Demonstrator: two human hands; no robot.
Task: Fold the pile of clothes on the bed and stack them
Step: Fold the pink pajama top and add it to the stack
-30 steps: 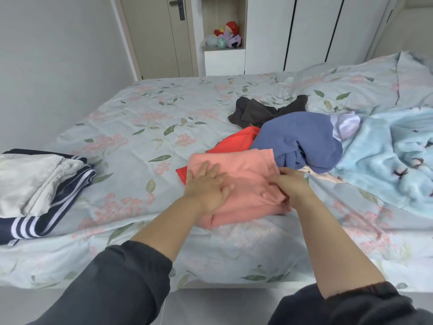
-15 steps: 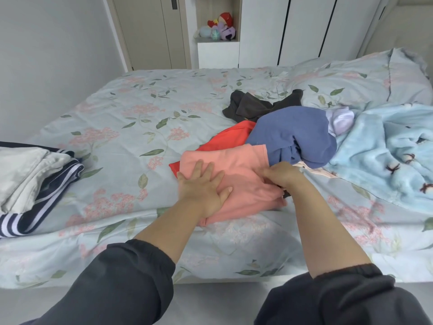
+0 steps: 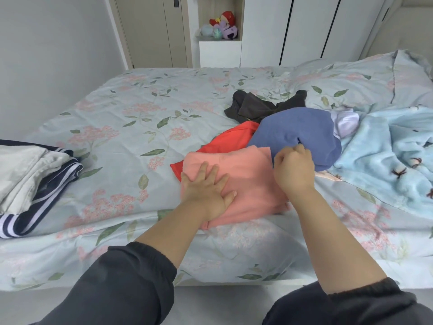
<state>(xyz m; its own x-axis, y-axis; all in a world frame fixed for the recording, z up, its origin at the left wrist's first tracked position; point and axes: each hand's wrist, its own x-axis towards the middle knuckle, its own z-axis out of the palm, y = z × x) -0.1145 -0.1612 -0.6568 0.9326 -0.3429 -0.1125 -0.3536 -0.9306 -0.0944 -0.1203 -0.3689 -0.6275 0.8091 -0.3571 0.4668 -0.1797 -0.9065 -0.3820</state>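
A folded pink garment [image 3: 248, 174] lies near the bed's front edge. My left hand [image 3: 206, 191] presses flat on its left half, fingers spread. My right hand [image 3: 294, 170] is curled shut at the garment's far right edge, pinching the fabric where it meets a crumpled blue garment [image 3: 297, 132]. A red garment [image 3: 232, 139] sticks out from under the pink one. A dark brown garment [image 3: 253, 107] and a pale lilac piece [image 3: 345, 121] lie in the same loose pile. At the left, a stack holds a cream garment [image 3: 21, 167] on a navy striped one [image 3: 44, 195].
The floral bedspread [image 3: 131, 127] is bare between the stack and the pile. A fluffy light blue blanket [image 3: 386, 156] is bunched at the right, with a pillow [image 3: 351, 85] behind it. Wardrobe doors and a shelf of plush toys [image 3: 222, 26] stand beyond the bed.
My right hand has slid from the near right edge of the pink garment up to its far right corner beside the blue garment. My left hand stays pressed on the pink garment.
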